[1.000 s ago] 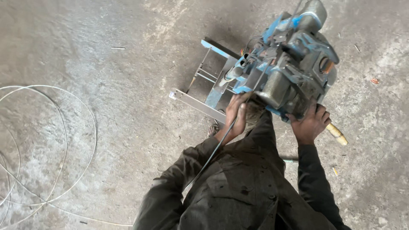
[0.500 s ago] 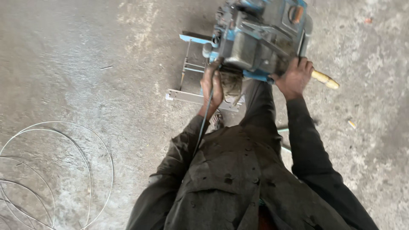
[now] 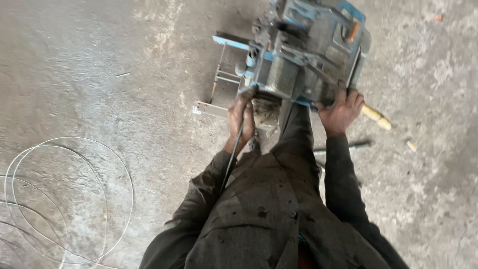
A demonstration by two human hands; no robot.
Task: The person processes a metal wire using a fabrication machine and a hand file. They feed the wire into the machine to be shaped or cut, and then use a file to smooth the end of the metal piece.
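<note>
A heavy grey and blue metal machine (image 3: pixel 303 55) sits at the top of the view, over a blue-edged metal frame (image 3: pixel 219 79) standing on the concrete floor. My left hand (image 3: pixel 241 119) grips the machine's lower left edge, and a thin dark wire (image 3: pixel 231 159) runs from that hand back along my forearm. At the lower right corner, my right hand (image 3: pixel 341 112) clasps the machine, just beside a pale wooden handle (image 3: pixel 376 118) that sticks out to the right. My dark, stained sleeves and jacket fill the bottom middle.
Loose coils of thin steel wire (image 3: pixel 64 199) lie on the floor at the lower left. A dark metal rod (image 3: pixel 348 146) lies on the floor behind my right forearm. Small bits of debris (image 3: pixel 412 146) dot the concrete at the right.
The machine has turned and now sits more level and closer to the top edge. Both hands have stayed on its lower edge. The wire coils show further to the lower left.
</note>
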